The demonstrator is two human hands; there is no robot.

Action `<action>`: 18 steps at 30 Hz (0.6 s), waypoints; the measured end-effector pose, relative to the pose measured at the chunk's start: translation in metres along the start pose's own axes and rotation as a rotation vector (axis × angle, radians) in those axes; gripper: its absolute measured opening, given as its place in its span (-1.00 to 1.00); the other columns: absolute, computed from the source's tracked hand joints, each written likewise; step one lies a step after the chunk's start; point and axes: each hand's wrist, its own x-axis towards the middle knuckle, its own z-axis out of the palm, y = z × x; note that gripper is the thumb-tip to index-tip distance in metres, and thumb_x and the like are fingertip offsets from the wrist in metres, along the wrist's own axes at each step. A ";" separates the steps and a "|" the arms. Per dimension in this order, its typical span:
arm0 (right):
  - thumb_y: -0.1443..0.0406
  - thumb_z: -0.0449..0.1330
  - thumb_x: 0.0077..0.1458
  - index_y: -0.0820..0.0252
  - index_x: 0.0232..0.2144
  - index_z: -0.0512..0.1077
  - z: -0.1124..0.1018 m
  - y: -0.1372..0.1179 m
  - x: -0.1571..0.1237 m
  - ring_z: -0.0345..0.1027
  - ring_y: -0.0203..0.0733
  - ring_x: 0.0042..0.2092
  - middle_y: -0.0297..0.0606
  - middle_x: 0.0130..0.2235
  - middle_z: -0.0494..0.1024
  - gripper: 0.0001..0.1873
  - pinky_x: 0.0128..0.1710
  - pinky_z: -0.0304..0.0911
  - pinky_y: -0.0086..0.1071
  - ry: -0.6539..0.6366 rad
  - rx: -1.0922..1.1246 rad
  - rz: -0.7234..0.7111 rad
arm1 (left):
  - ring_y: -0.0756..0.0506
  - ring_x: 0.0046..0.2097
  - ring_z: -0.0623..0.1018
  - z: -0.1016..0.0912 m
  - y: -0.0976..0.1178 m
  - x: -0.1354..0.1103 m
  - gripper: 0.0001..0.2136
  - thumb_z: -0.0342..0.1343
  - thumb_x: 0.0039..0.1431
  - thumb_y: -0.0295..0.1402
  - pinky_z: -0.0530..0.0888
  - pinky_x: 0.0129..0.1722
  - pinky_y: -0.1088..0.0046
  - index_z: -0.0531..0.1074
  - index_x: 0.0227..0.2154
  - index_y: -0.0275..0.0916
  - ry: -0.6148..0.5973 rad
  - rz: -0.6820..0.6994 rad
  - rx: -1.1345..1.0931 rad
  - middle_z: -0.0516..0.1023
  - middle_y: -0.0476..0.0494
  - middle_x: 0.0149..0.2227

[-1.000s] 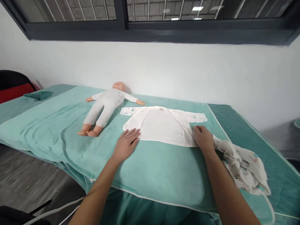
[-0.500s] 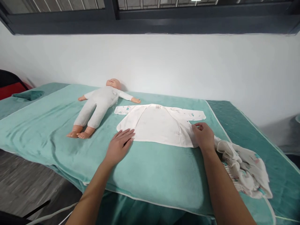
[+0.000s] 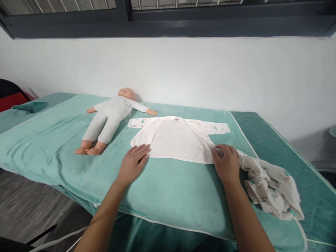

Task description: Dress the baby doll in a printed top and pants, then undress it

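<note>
Resting flat in the head view, the left hand [image 3: 132, 163] lies open with its fingers stretched out close alongside one another, their tips touching the lower left corner of a white baby shirt [image 3: 175, 140]. The right hand [image 3: 228, 162], well apart from the left, is at the shirt's lower right edge with its fingers bent and its thumb and forefinger near each other; whether fabric is pinched between them cannot be told. The shirt is spread out between the two hands on a light green sheet [image 3: 168, 196], its patterned sleeves stretched to either side and its neck toward the wall [image 3: 183, 73]. Beyond the left hand, a doll [image 3: 110, 113] in white lies on its back, one arm reaching near the shirt's left sleeve. Just beside the right forearm sits a crumpled patterned cloth [image 3: 278, 190].
</note>
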 end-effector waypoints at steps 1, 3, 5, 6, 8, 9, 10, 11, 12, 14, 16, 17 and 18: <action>0.26 0.13 0.14 0.22 -0.19 0.52 -0.002 0.002 -0.006 0.40 0.10 -0.02 0.01 -0.08 0.55 -0.76 0.04 0.30 -0.02 0.025 0.011 -0.008 | -0.16 0.28 0.46 0.000 0.000 0.000 -0.65 -0.08 0.42 -0.16 0.29 0.36 0.03 0.54 0.06 -0.05 0.000 -0.001 -0.001 0.52 -0.05 0.20; 0.40 0.08 0.05 0.24 -0.13 0.51 -0.006 0.005 -0.017 0.41 0.08 0.00 0.01 -0.03 0.54 -0.67 0.07 0.32 -0.02 0.053 0.023 -0.051 | -0.16 0.28 0.46 0.000 -0.001 0.000 -0.64 -0.08 0.42 -0.15 0.29 0.36 0.03 0.54 0.07 -0.05 0.000 -0.001 0.002 0.52 -0.05 0.20; 0.51 0.02 -0.04 0.24 -0.04 0.49 -0.010 0.004 -0.027 0.39 0.06 0.06 -0.01 0.03 0.54 -0.50 0.11 0.32 -0.01 0.015 0.028 -0.137 | -0.16 0.29 0.45 0.001 -0.001 0.000 -0.64 -0.08 0.42 -0.15 0.29 0.37 0.04 0.53 0.08 -0.05 0.002 0.000 0.004 0.52 -0.04 0.20; 0.53 0.00 -0.06 0.23 0.00 0.47 -0.012 0.002 -0.032 0.37 0.06 0.10 -0.04 0.07 0.53 -0.44 0.13 0.31 -0.01 -0.017 0.026 -0.180 | -0.15 0.29 0.45 0.001 -0.002 -0.001 -0.64 -0.08 0.42 -0.15 0.29 0.37 0.04 0.53 0.08 -0.05 0.003 0.000 0.005 0.52 -0.04 0.20; 0.54 0.00 -0.03 0.20 0.07 0.45 -0.013 -0.003 -0.037 0.35 0.06 0.15 -0.08 0.13 0.52 -0.40 0.15 0.31 0.01 -0.067 0.000 -0.231 | -0.15 0.28 0.45 0.001 -0.001 -0.001 -0.64 -0.08 0.42 -0.15 0.29 0.37 0.05 0.53 0.08 -0.05 0.005 0.000 0.003 0.52 -0.03 0.20; 0.52 0.02 0.00 0.20 0.09 0.44 -0.013 -0.006 -0.038 0.34 0.07 0.16 -0.09 0.15 0.51 -0.41 0.16 0.31 0.03 -0.079 -0.025 -0.238 | -0.15 0.28 0.45 0.001 -0.001 -0.001 -0.64 -0.08 0.42 -0.15 0.29 0.37 0.05 0.53 0.08 -0.06 0.005 -0.002 0.002 0.52 -0.04 0.20; 0.50 0.04 0.03 0.20 0.09 0.44 -0.012 -0.008 -0.038 0.34 0.10 0.17 -0.08 0.17 0.50 -0.44 0.16 0.31 0.05 -0.081 -0.052 -0.236 | -0.15 0.29 0.45 0.001 -0.001 -0.001 -0.64 -0.09 0.42 -0.15 0.29 0.37 0.04 0.53 0.08 -0.06 0.003 -0.004 0.001 0.52 -0.04 0.21; 0.47 0.06 0.05 0.22 0.09 0.44 -0.011 -0.009 -0.036 0.33 0.12 0.18 -0.06 0.17 0.50 -0.46 0.17 0.30 0.08 -0.079 -0.077 -0.228 | -0.16 0.29 0.45 0.001 0.000 -0.001 -0.64 -0.09 0.42 -0.15 0.28 0.37 0.03 0.53 0.07 -0.06 0.002 -0.006 0.000 0.52 -0.05 0.21; 0.46 0.07 0.06 0.24 0.10 0.45 -0.009 -0.010 -0.034 0.32 0.15 0.20 -0.03 0.18 0.50 -0.47 0.18 0.29 0.10 -0.079 -0.098 -0.222 | -0.16 0.29 0.45 0.000 0.000 -0.001 -0.64 -0.09 0.42 -0.14 0.28 0.37 0.02 0.53 0.07 -0.06 0.000 -0.007 -0.001 0.52 -0.05 0.21; 0.46 0.06 0.06 0.25 0.12 0.45 -0.005 -0.011 -0.028 0.29 0.17 0.24 -0.02 0.20 0.49 -0.46 0.21 0.26 0.13 -0.098 -0.117 -0.230 | -0.17 0.29 0.45 0.000 0.000 0.000 -0.63 -0.10 0.42 -0.14 0.28 0.37 0.01 0.54 0.07 -0.06 -0.002 -0.011 -0.001 0.52 -0.05 0.20; 0.49 0.04 0.05 0.20 0.14 0.44 -0.004 -0.012 -0.023 0.27 0.13 0.28 -0.07 0.22 0.49 -0.40 0.26 0.19 0.14 -0.127 -0.108 -0.272 | -0.16 0.28 0.46 -0.001 0.000 0.000 -0.64 -0.09 0.42 -0.15 0.30 0.36 0.01 0.53 0.07 -0.05 0.000 -0.012 -0.001 0.53 -0.04 0.20; 0.50 0.03 0.05 0.17 0.15 0.44 -0.004 -0.013 -0.021 0.27 0.10 0.29 -0.10 0.22 0.50 -0.39 0.29 0.15 0.14 -0.135 -0.096 -0.302 | -0.16 0.28 0.46 -0.001 0.000 0.000 -0.64 -0.09 0.41 -0.15 0.30 0.36 0.02 0.53 0.07 -0.04 0.001 -0.012 -0.001 0.53 -0.03 0.19; 0.50 0.02 0.07 0.13 0.16 0.44 -0.005 -0.014 -0.021 0.29 0.06 0.28 -0.13 0.21 0.51 -0.39 0.32 0.10 0.15 -0.133 -0.082 -0.330 | -0.16 0.27 0.47 -0.001 0.000 0.000 -0.64 -0.09 0.41 -0.15 0.31 0.35 0.02 0.53 0.07 -0.04 0.002 -0.011 -0.001 0.53 -0.03 0.19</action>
